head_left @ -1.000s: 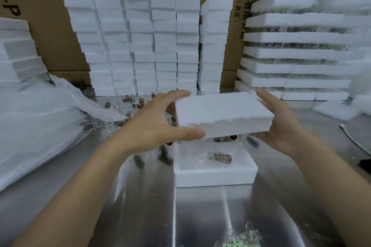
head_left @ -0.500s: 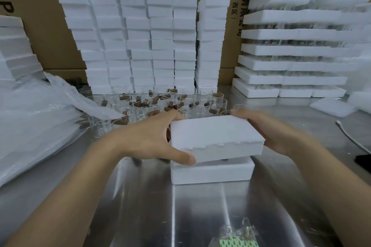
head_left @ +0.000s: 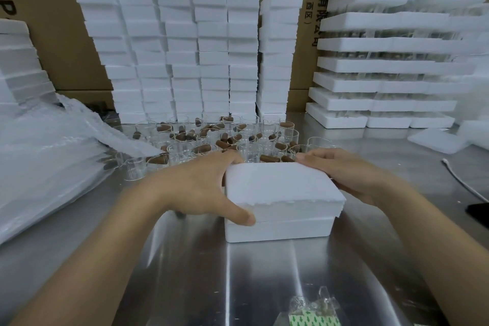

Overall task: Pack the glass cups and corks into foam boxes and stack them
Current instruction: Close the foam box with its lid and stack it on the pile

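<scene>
Here the foam lid (head_left: 283,186) sits on top of the foam base (head_left: 277,230) in the middle of the metal table (head_left: 238,286), and both hands clasp it from its two ends. The left hand (head_left: 201,188) wraps the lid's left end, thumb lying along the front face at the seam between lid and base, fingers curled over the far top edge. The right hand (head_left: 352,174) closes on the right end, fingers laid over the far corner, while its thumb and palm are hidden behind the foam. The lid's front edge overhangs the base a little and looks ragged; whether it is fully seated cannot be told. What the box holds is covered. Just beyond the hands stand the glass cups (head_left: 180,151), many with brown corks (head_left: 270,158) in or among them, the nearest partly hidden by the fingers. Stacks of foam boxes (head_left: 185,47) rise behind, and a plastic bag (head_left: 47,156) lies to the left, cut off by the frame.
</scene>
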Motion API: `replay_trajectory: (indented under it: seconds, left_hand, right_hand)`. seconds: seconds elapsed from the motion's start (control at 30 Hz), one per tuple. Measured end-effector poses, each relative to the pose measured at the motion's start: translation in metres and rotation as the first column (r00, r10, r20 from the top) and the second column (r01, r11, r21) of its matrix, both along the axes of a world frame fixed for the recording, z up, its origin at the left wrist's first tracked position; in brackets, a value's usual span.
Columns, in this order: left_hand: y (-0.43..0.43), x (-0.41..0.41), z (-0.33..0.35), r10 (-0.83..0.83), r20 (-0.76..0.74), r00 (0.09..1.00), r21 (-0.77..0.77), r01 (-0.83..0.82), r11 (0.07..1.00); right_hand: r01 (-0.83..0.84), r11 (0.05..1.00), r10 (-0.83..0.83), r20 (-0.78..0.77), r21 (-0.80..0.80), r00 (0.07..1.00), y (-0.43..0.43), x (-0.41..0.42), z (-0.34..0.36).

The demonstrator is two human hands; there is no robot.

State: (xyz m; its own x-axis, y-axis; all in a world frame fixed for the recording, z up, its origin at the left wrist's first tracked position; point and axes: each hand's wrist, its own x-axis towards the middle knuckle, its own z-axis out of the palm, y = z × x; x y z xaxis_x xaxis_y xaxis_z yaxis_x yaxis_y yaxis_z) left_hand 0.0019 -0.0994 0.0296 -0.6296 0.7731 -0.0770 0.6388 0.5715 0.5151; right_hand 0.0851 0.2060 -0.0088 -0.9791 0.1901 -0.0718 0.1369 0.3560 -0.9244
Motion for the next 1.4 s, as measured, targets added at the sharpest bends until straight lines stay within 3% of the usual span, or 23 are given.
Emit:
replay_trajectory:
  seconds: [0.23,0.67,0.93,1.4]
  left_hand:
    - [0.000,0.001,-0.001,0.023,-0.016,1.000,-0.028,-0.023,0.999]
    - [-0.001,0.010,0.005,0.078,0.082,0.994,-0.076,-0.072,0.995]
    - [0.005,0.009,-0.002,-0.013,-0.104,0.994,-0.177,-0.005,0.984]
    - [0.005,0.011,-0.002,-0.009,-0.077,0.997,-0.174,-0.004,0.985]
  right_hand:
    - [0.008,1.000,-0.007,-0.045,0.018,0.999,-0.006,-0.001,0.000]
    - [-0.028,0.996,0.035,-0.087,0.082,0.996,-0.004,-0.001,0.000]
    - [-0.131,0.983,0.134,-0.010,0.126,0.991,-0.004,0.005,0.008]
    - [-0.075,0.990,0.091,-0.134,0.117,0.987,-0.008,0.005,0.008]
